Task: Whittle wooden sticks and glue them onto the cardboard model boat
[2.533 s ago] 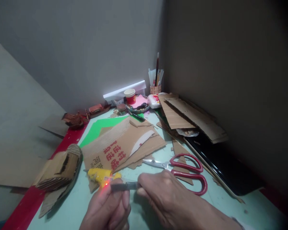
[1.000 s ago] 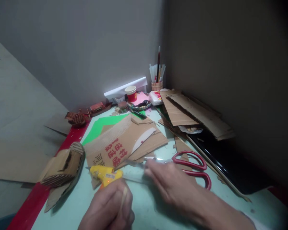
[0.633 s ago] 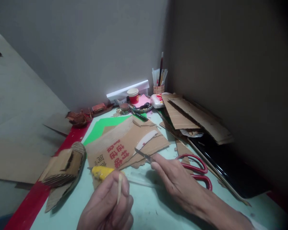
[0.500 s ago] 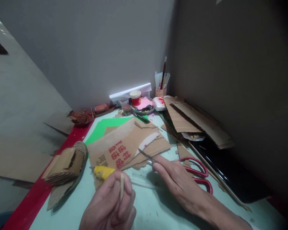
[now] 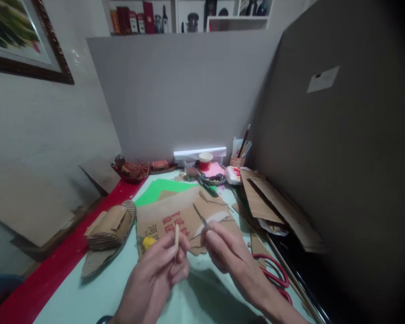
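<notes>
My left hand [image 5: 160,270] pinches a short, thin pale strip [image 5: 176,238], held upright between thumb and fingers. My right hand [image 5: 231,256] grips a slim, dark, pointed metal tool [image 5: 200,213]; its tip points up and away, and its exact kind is unclear. The two hands are close together but apart, above the near edge of a printed cardboard sheet [image 5: 168,209]. Behind my left hand, part of a yellow glue gun [image 5: 149,243] shows, mostly hidden. Red-handled scissors [image 5: 281,272] lie beside my right forearm, partly covered by it.
A cardboard boat-like model [image 5: 110,229] stands at the left. Green paper [image 5: 158,186], a red paper cup [image 5: 205,163] and a brush holder [image 5: 238,160] are farther back. Cardboard pieces [image 5: 273,198] pile up at right over a black panel [image 5: 300,265]. Grey boards wall the back and right.
My view has tilted up, bringing shelves and a framed picture into sight. My hands have come closer together, still holding the strip and the pointed tool, whose tip now points more upward.
</notes>
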Demonstrator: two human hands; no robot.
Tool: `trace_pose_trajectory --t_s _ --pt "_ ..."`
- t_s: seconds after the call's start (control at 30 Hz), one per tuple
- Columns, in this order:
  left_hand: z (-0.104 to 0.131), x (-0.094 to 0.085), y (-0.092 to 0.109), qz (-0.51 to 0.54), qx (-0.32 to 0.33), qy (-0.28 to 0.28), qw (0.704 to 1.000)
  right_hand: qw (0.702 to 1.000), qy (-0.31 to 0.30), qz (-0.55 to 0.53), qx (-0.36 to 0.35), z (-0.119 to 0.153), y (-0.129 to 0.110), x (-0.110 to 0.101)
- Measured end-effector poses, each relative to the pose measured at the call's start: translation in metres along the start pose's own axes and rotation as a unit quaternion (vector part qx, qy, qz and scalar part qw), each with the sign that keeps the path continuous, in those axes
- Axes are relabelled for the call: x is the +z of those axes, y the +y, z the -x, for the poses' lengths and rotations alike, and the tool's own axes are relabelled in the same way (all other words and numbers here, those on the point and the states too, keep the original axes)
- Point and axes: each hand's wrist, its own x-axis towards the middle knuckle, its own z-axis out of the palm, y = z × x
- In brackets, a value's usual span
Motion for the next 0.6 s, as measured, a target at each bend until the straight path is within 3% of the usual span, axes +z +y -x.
trace_pose_trajectory --t_s 0.13,0.27,0.43,0.6 --pt "-0.003 0.006 0.013 -0.071 0.03 -0.017 0.997 1.0 -0.024 0.0 -0.018 0.0 0.001 -0.001" --pt "-0.011 0.011 0.017 -0.097 0.063 -0.026 0.993 0.996 0.015 0.068 -0.051 0.003 0.014 -0.006" --pt "-0.02 0.013 0.012 -0.079 0.053 -0.033 0.995 0.974 0.036 0.151 -0.164 0.0 0.028 -0.01" --pt "-0.023 0.009 0.004 -0.123 0.011 -0.023 0.992 0.978 0.03 0.144 -0.149 -0.001 0.034 -0.01"
